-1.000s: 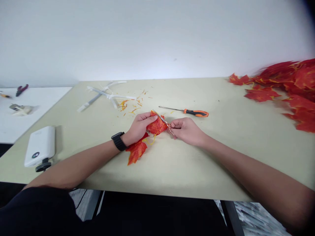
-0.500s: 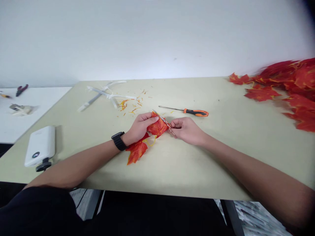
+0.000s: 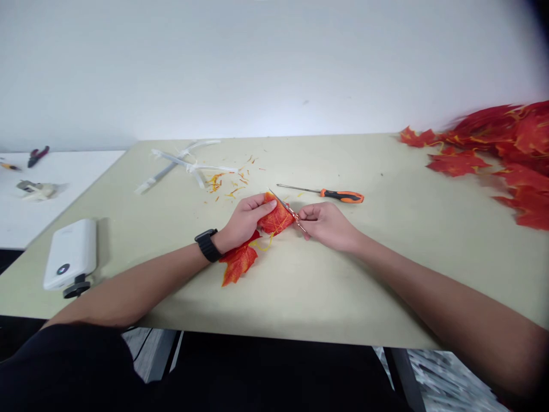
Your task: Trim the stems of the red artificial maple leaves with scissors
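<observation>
Between the thumb and fingers of my left hand (image 3: 247, 218) is pinched a red-orange artificial maple leaf (image 3: 278, 221) with yellow veins. A second leaf (image 3: 240, 264) hangs below that hand, and a thin yellow stem (image 3: 268, 247) curls beside it. My right hand (image 3: 326, 226) is closed on small metal scissors (image 3: 295, 216), fingers at the handles. Their blades lie along the upper right edge of the held leaf. Just beyond my hands rests a screwdriver (image 3: 342, 196) with an orange and black handle.
Orange and yellow scraps (image 3: 217, 182) lie near a frame of whitish tubes (image 3: 171, 164). A heap of red leaves (image 3: 506, 143) covers the far right. At left stands a white device (image 3: 72, 252) on the table (image 3: 364, 286). Pliers (image 3: 38, 157) lie on a white surface further left.
The scissor blades look closer together along the leaf's edge than before. Both hands stay in nearly the same place, still gripping the leaf and scissors.
</observation>
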{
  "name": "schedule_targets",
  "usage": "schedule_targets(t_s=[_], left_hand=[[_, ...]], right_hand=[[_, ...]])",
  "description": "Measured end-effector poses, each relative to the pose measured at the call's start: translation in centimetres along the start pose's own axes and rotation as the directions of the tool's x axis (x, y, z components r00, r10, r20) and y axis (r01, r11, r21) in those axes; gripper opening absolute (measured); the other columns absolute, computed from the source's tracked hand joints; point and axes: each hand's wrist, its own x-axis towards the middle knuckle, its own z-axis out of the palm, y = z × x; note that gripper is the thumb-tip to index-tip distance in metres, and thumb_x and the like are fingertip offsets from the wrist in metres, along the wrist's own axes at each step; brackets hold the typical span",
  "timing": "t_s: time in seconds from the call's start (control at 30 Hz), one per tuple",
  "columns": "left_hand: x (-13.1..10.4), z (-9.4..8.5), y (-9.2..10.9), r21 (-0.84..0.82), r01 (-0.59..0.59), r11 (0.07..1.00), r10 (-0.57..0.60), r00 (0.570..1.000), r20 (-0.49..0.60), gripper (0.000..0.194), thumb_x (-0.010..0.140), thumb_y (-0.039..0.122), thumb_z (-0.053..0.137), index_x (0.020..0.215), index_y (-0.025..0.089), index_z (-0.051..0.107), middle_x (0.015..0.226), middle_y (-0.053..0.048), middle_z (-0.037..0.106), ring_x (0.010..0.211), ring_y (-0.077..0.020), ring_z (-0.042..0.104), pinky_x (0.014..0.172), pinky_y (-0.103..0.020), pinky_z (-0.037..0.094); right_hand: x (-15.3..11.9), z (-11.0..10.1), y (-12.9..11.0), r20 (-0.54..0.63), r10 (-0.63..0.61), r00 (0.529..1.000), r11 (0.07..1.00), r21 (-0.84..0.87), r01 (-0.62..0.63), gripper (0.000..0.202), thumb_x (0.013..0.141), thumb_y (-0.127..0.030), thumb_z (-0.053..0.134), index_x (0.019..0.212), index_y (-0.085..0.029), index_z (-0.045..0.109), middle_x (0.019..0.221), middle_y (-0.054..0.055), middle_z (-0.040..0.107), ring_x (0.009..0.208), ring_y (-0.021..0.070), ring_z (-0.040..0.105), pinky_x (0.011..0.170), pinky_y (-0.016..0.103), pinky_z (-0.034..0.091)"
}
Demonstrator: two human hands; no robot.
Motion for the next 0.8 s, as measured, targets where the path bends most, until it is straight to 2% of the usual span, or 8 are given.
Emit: schedule_targets(t_s=[0.13, 0.4, 0.57, 0.67, 0.8], left_hand=[[0.15, -0.05, -0.12, 0.022, -0.031, 0.999, 0.031, 0.999, -0.012, 0.029, 0.087, 0.046, 0.076, 0.089, 0.018, 0.068, 0.073, 0.0, 0.063, 0.058, -0.0101, 0.05, 0.054, -0.024, 0.041], [0.16, 0.0, -0.18, 0.072, -0.053, 0.996, 0.058, 0.997, -0.058, 0.034, 0.089, 0.05, 0.072, 0.079, 0.018, 0.064, 0.067, 0.001, 0.055, 0.055, -0.0099, 0.045, 0.051, -0.024, 0.038], [0.14, -0.2, 0.07, 0.074, -0.023, 0.997, 0.029, 0.997, -0.078, 0.029, 0.087, 0.044, 0.073, 0.077, 0.018, 0.066, 0.065, 0.002, 0.056, 0.055, -0.0096, 0.046, 0.051, -0.023, 0.038], [0.17, -0.3, 0.36, 0.066, -0.033, 0.997, 0.038, 0.997, -0.067, 0.027, 0.086, 0.039, 0.073, 0.072, 0.017, 0.066, 0.067, 0.001, 0.059, 0.059, -0.0099, 0.049, 0.057, -0.023, 0.041], [0.15, -0.28, 0.75, 0.052, -0.031, 0.998, 0.034, 0.999, -0.042, 0.026, 0.085, 0.034, 0.073, 0.068, 0.016, 0.064, 0.064, 0.002, 0.056, 0.057, -0.0091, 0.047, 0.056, -0.023, 0.039]], right_hand=[[0.12, -0.04, 0.06, -0.018, -0.002, 1.0, 1.0, 0.003, 0.002, 0.025, 0.077, -0.032, 0.066, 0.062, -0.019, 0.052, 0.057, -0.002, 0.056, 0.056, 0.0107, 0.044, 0.054, 0.026, 0.032], [0.0, -0.2, -0.13, -0.008, -0.01, 1.0, 1.0, 0.022, 0.01, 0.024, 0.076, -0.033, 0.067, 0.064, -0.019, 0.051, 0.061, -0.002, 0.053, 0.059, 0.0112, 0.043, 0.055, 0.026, 0.03], [-0.05, -0.17, -0.02, 0.016, -0.028, 0.999, 0.999, 0.029, 0.027, 0.028, 0.076, -0.034, 0.068, 0.064, -0.019, 0.047, 0.063, -0.003, 0.05, 0.06, 0.011, 0.041, 0.055, 0.026, 0.028], [-0.04, -0.11, 0.11, 0.025, -0.021, 0.999, 0.999, 0.027, 0.02, 0.032, 0.077, -0.037, 0.07, 0.065, -0.02, 0.046, 0.062, -0.003, 0.048, 0.059, 0.0107, 0.04, 0.054, 0.026, 0.027], [-0.07, -0.04, 0.12, 0.031, -0.02, 0.999, 1.0, 0.019, 0.019, 0.033, 0.077, -0.036, 0.072, 0.065, -0.02, 0.046, 0.064, -0.003, 0.048, 0.06, 0.0109, 0.04, 0.055, 0.026, 0.027]])
